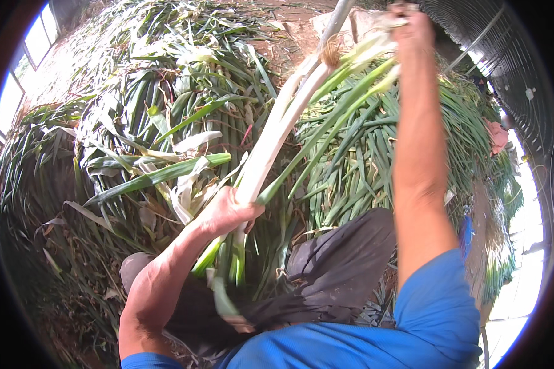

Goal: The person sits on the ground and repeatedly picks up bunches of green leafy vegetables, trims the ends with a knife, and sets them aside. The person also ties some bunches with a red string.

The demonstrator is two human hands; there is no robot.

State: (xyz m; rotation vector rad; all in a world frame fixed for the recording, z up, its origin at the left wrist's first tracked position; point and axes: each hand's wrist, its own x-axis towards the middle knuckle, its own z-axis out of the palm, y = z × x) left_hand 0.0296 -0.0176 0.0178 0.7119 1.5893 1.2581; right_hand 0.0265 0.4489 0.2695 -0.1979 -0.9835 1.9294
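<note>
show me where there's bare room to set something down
Mostly bare brown earth shows near the top, between the left heap of green stalks and the grey pole. Below, that heap and the right heap crowd both sides of the held stalks.

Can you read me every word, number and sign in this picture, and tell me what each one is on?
There are none I can read.
Onions in the hand: no writing shows.
Shirt: plain blue where I can see it.
Trousers: no letters show.
Blue thing at the right: too small to tell if it has any.
</note>
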